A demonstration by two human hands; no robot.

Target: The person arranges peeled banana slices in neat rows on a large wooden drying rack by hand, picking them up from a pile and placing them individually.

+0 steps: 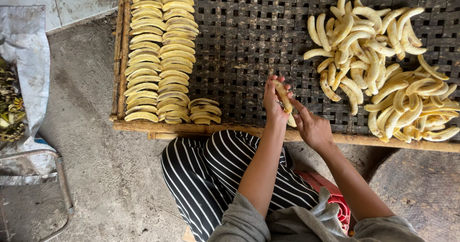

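My left hand [273,98] grips a peeled banana [283,98] upright over the front edge of a dark woven drying rack [249,45]. Just to its right, my right hand [311,127] presses against the banana's lower part; whether a blade is in it I cannot tell. A heap of whole peeled bananas [383,69] lies on the rack at the right. Flat banana slices [160,50] lie in neat overlapping rows on the rack's left side, with a short third row [205,110] near the front edge.
The rack's wooden frame [201,129] runs along the front. My striped trousers [206,170] and a red stool [335,199] are below. A white sack [33,64] with dark peels [9,108] lies on the left, on the concrete floor. A round woven tray [421,189] sits bottom right.
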